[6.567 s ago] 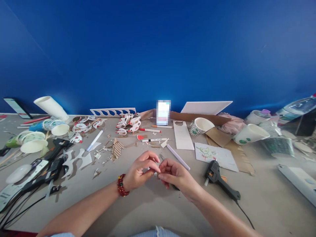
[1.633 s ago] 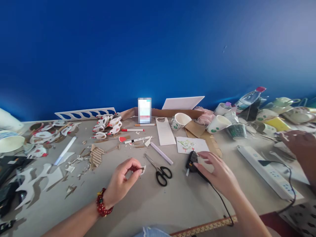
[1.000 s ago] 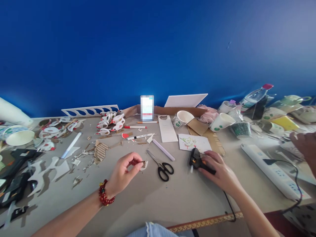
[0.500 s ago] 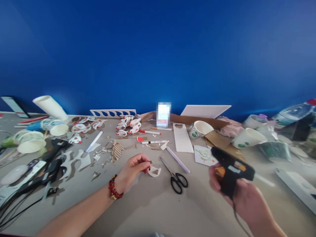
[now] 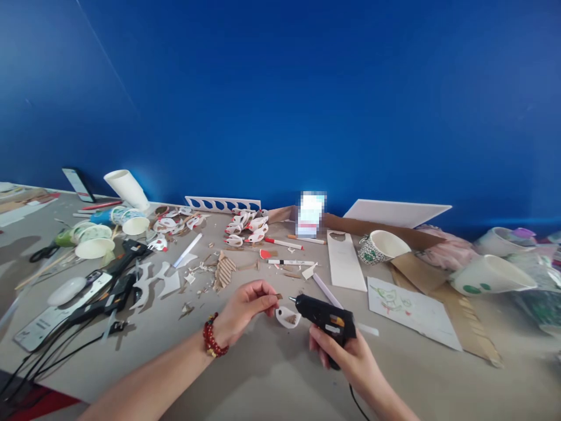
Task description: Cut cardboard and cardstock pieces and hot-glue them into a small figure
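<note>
My left hand (image 5: 256,300), with a red bead bracelet (image 5: 214,336) at the wrist, pinches a small brown piece (image 5: 279,296) that looks like cardboard. Just right of those fingertips, a white rounded cutout (image 5: 288,317) with a dark dot and a brown patch lies on the table. My right hand (image 5: 339,351) is wrapped round the grip of a black hot glue gun (image 5: 326,316). Its nozzle points left, close to the brown piece but apart from it. The scissors cannot be seen behind the glue gun and hand.
Beyond the hands lie torn corrugated cardboard (image 5: 224,270), a black-and-white marker (image 5: 289,262) and several white-and-red cutouts (image 5: 248,227). A paper cup (image 5: 383,245) and a drawing (image 5: 409,313) are at right. On the left are a power strip (image 5: 61,316) and other glue guns (image 5: 105,301).
My right hand has brought the glue gun leftward to the small brown piece, covering the scissors. My left hand keeps its pinch. The whole view has shifted toward the left.
</note>
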The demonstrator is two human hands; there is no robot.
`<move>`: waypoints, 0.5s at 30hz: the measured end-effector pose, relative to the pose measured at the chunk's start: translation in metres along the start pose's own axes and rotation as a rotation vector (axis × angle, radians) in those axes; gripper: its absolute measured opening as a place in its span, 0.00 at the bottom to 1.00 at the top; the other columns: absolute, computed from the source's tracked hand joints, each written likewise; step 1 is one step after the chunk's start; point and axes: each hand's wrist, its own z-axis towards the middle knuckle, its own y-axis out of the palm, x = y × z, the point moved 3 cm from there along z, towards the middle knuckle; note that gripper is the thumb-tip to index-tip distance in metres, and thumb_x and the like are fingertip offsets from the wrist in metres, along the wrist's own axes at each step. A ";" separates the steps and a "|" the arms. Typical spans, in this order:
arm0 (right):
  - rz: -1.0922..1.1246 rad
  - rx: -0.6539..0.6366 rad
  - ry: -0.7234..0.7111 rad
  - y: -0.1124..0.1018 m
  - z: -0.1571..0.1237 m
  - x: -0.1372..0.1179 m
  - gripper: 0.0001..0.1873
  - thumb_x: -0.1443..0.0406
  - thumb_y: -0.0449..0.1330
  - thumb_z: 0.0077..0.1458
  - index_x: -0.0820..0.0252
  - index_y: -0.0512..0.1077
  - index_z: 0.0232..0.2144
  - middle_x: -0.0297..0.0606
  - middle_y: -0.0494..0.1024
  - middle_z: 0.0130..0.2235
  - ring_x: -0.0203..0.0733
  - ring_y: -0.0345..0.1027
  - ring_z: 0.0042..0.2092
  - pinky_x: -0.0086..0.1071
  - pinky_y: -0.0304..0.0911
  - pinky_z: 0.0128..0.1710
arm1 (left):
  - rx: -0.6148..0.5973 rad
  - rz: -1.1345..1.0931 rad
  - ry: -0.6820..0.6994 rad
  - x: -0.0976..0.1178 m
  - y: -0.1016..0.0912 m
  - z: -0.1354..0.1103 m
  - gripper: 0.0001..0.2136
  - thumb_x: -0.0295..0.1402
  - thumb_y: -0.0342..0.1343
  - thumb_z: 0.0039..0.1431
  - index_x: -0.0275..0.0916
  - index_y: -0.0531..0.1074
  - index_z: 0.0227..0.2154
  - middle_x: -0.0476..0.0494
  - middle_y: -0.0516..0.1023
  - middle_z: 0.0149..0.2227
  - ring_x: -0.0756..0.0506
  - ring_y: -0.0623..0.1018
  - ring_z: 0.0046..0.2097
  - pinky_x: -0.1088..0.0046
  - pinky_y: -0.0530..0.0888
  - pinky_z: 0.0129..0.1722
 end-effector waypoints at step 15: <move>-0.109 -0.009 0.035 -0.005 0.001 0.012 0.24 0.46 0.63 0.50 0.62 0.71 0.23 0.35 0.72 0.22 0.33 0.62 0.21 0.27 0.60 0.20 | -0.038 0.066 -0.026 0.000 0.004 -0.002 0.10 0.36 0.65 0.52 0.35 0.75 0.30 0.48 0.76 0.27 0.51 0.72 0.30 0.75 0.68 0.35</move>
